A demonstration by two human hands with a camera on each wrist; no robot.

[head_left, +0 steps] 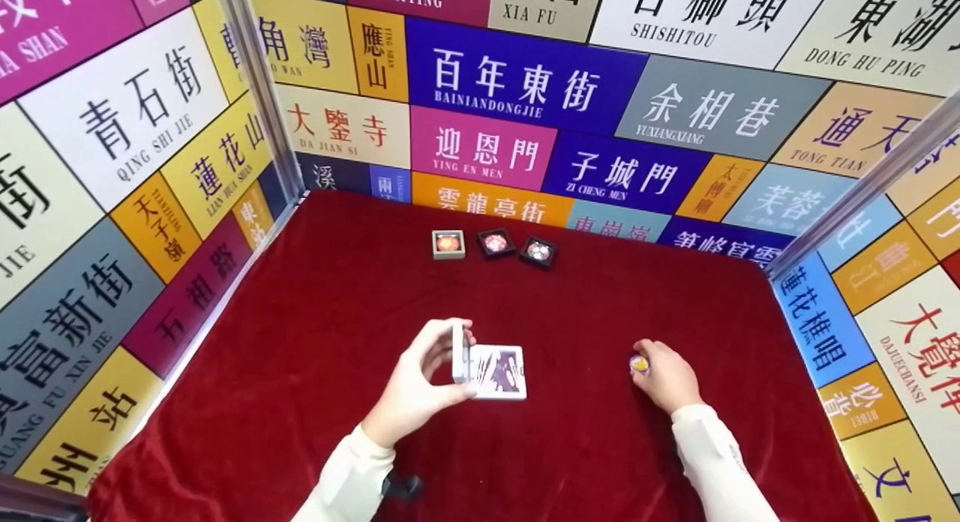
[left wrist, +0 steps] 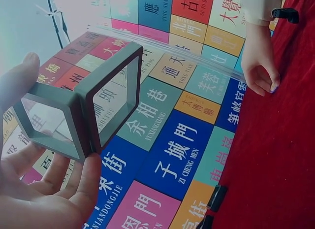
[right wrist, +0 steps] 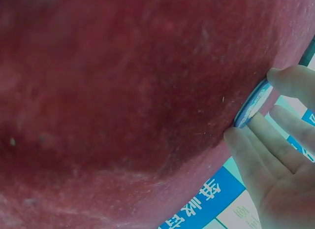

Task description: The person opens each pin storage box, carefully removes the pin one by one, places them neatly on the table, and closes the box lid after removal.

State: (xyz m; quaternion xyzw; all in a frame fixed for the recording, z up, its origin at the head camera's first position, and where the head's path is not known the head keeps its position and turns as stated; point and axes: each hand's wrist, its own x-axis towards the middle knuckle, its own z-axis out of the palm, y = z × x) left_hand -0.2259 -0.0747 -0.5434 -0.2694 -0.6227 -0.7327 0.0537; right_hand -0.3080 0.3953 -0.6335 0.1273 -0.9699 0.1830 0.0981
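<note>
My left hand (head_left: 420,383) holds a hinged, square display frame (left wrist: 87,115) that stands open like a book. Both halves have a pale grey-green rim and a clear window, with nothing mounted in either one. Seen from the head, one half (head_left: 499,373) faces up and the other stands on edge between thumb and fingers. Off to the right, low over the red cloth, my right hand (head_left: 666,378) pinches a small round disc (head_left: 639,364) between thumb and fingertips. In the right wrist view the disc (right wrist: 253,105) is tilted, with a blue edge and a pale printed face.
Toward the back of the red cloth (head_left: 360,282) sit three small square frames, one pale green (head_left: 448,256) and two black, each showing a round design. Upright panels (head_left: 525,94) with coloured Chinese place-name signs close off the back and both sides.
</note>
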